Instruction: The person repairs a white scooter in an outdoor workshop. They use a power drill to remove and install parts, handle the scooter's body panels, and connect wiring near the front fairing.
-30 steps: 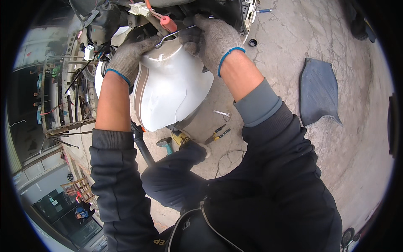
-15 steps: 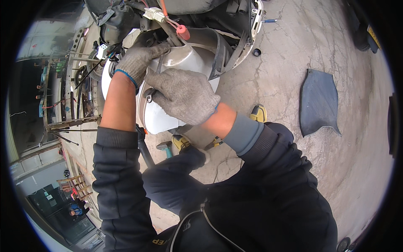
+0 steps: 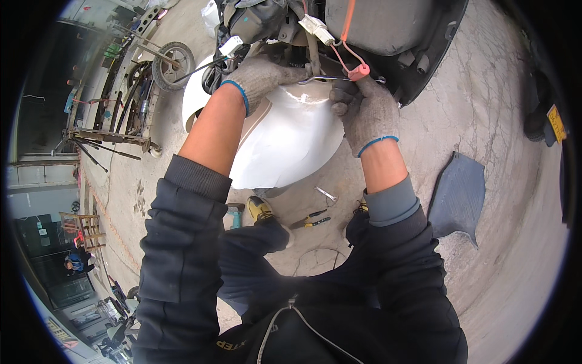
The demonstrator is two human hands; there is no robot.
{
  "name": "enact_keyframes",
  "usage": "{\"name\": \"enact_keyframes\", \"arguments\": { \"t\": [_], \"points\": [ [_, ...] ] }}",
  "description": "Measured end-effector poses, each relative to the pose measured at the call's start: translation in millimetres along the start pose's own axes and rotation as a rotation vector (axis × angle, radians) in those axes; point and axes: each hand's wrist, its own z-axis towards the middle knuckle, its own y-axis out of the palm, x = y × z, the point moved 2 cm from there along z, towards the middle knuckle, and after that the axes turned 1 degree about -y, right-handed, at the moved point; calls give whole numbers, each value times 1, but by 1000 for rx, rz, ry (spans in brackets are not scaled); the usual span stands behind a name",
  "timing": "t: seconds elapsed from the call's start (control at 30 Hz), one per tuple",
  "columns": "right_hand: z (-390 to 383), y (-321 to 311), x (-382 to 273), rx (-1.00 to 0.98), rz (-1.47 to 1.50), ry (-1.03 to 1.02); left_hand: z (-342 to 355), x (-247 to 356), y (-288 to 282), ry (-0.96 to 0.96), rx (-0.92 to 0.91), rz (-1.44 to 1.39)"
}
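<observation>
A slim metal wrench (image 3: 330,77) lies crosswise over the top of a white body panel (image 3: 291,142), below the dark frame of a motor scooter. My left hand (image 3: 260,80), in a grey knit glove, is closed with its fingertips at the wrench's left end; what lies beneath them is hidden. At the wrench's right end, my gloved right hand (image 3: 373,115) is closed around it, fingers curled and partly shaded. A pink connector (image 3: 359,72) on wires hangs in front of the wrench near that hand. A white connector (image 3: 316,29) dangles above.
On the floor near my shoes lie another wrench (image 3: 326,193), yellow-and-black handled pliers (image 3: 312,221) and a hammer (image 3: 235,215). A dark floor mat (image 3: 459,197) lies to the right. A metal frame with a wheel (image 3: 173,65) stands at the left.
My right hand has moved from over the white panel to its right side, and the wrench now lies crosswise. My left hand stays at the panel's top. The view has shifted.
</observation>
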Motion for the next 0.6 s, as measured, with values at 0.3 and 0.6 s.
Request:
{"name": "enact_keyframes", "arguments": {
  "t": [0.3,0.6],
  "points": [
    [-28,6,15,-206,-391,-373,7,-3,0,27,39,47],
    [-38,12,21,-215,-837,-668,13,-7,3,47,31,135]
  ]
}}
